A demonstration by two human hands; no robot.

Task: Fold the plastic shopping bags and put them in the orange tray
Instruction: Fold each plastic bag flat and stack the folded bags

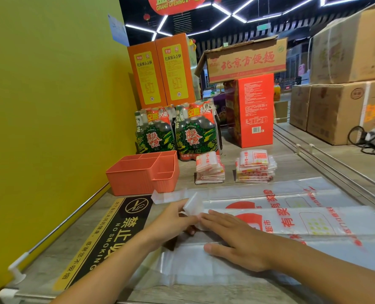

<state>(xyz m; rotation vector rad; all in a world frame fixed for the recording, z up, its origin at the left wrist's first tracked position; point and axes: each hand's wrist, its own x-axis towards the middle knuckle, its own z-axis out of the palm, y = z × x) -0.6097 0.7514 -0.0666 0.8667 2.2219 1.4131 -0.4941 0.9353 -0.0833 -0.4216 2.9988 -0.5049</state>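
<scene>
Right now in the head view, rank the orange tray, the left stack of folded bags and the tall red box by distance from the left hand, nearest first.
From the left hand:
1. Orange tray, just beyond it, by the yellow wall.
2. Left stack of folded bags, farther back, to the right of the tray.
3. Tall red box, at the back right, under a cardboard carton.

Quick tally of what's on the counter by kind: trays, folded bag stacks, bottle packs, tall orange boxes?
Orange tray: 1
Stacks of folded bags: 2
Shrink-wrapped bottle packs: 2
Tall orange boxes: 2
Total: 7
</scene>
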